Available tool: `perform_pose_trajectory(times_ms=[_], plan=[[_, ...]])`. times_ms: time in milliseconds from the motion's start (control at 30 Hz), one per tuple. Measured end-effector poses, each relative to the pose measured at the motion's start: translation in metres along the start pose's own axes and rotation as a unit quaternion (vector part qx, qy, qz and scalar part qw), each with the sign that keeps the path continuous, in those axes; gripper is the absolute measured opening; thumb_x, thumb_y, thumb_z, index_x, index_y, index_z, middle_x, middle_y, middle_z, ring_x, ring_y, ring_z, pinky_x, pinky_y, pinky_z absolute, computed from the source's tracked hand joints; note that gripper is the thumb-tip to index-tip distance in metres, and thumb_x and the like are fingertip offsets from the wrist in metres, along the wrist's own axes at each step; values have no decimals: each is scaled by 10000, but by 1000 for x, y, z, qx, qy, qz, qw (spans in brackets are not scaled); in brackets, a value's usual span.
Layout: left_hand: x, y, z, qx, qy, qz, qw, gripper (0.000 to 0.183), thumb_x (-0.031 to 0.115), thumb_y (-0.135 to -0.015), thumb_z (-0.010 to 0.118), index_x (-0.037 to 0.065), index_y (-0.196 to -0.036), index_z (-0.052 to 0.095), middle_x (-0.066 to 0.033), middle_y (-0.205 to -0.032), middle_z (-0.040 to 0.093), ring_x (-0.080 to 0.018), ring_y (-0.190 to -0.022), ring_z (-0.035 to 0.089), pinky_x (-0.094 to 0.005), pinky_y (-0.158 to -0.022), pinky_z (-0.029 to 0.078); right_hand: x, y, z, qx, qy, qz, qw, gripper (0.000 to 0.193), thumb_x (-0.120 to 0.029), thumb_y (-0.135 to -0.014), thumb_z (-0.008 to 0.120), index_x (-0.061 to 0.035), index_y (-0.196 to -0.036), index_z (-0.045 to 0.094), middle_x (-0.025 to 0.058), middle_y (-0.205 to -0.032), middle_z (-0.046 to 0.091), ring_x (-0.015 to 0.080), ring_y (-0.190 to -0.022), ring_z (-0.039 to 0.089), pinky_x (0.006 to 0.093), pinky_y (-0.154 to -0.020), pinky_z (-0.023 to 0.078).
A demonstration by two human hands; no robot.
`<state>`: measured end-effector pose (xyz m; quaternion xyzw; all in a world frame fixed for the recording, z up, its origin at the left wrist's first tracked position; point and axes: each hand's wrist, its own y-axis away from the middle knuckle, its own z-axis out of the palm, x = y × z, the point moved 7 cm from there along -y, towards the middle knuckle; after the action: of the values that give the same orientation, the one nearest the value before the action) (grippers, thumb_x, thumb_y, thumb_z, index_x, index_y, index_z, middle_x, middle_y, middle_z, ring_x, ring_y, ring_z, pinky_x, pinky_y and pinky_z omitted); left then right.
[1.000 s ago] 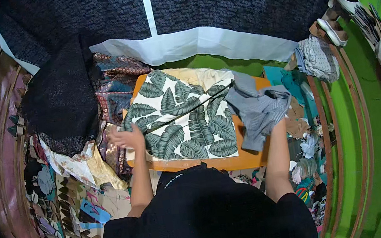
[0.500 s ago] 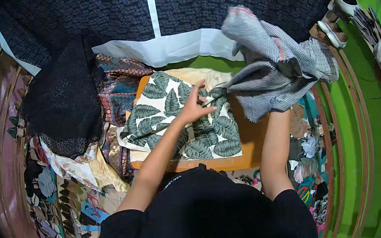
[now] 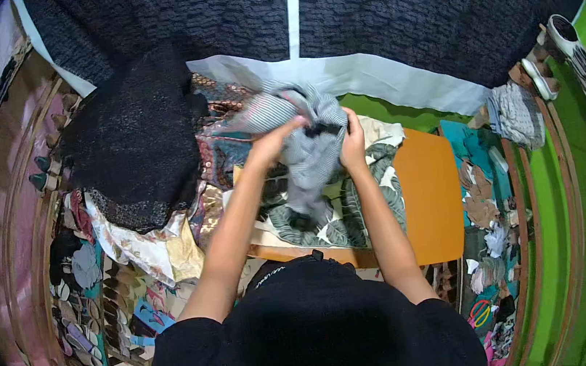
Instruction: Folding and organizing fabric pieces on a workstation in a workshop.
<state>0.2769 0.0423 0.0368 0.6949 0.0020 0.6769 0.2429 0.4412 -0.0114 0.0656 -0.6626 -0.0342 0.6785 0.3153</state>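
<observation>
Both hands hold a crumpled grey-and-white finely striped cloth (image 3: 315,154) with a reddish band, bunched above the middle of the table. My left hand (image 3: 275,143), slightly blurred, is closed on its left side, thumb over the fabric. Along the right edge my right hand (image 3: 354,148) grips it, fingers partly hidden behind the folds. Under the cloth a cream fabric with dark green leaf print (image 3: 377,209) lies on the orange table (image 3: 430,195), partly covered by my arms and the cloth.
Left of the table a large black textured cloth (image 3: 131,144) drapes over patterned fabrics (image 3: 212,152). A dark patterned curtain (image 3: 397,16) with a white lower edge hangs behind. Racks of shoes (image 3: 81,333) stand at left; a grey cloth bundle (image 3: 519,117) sits on the right rack.
The striped cloth has moved from the right to the table's middle. My left hand has left the leaf-print fabric and taken hold of the cloth; the view has shifted.
</observation>
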Motion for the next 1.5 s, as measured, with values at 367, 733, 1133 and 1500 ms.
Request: perform_pose_trajectory(times_ms=[367, 733, 1133, 1500], plan=[[151, 7, -410, 402, 84, 218, 885, 727, 304, -602, 732, -63, -1146, 419, -163, -1186, 423, -256, -1030, 460, -326, -843, 392, 121, 94, -21, 16, 119, 223, 967, 187, -106, -766, 558, -8, -926, 564, 59, -839, 577, 123, -729, 521, 240, -682, 418], [74, 26, -312, 621, -310, 219, 686, 798, 305, -633, 665, 143, -1271, 213, -246, -1319, 43, -436, -1221, 2, -629, -905, 79, 140, 137, 18, -42, 212, 235, 948, 222, -139, -750, 573, -5, -923, 536, 80, -791, 535, 148, -710, 518, 272, -659, 428], [-147, -64, -133, 120, -418, 167, 885, 447, 326, -632, 646, 30, -953, 549, -199, -955, 552, -343, -893, 523, -381, -796, 408, 105, 162, -38, 75, 465, 141, 871, 412, -161, -662, 621, -53, -1030, 471, 176, -1017, 415, 321, -985, 363, 396, -887, 258], [-170, -65, -122, 98, -409, 6, 907, 431, 338, -643, 598, -1, -909, 588, -260, -879, 574, -358, -856, 559, -395, -761, 424, 108, 173, -223, 206, 564, 342, 723, 534, -311, -728, 587, -16, -1133, 402, 205, -1155, 376, 381, -1096, 320, 509, -874, 275]])
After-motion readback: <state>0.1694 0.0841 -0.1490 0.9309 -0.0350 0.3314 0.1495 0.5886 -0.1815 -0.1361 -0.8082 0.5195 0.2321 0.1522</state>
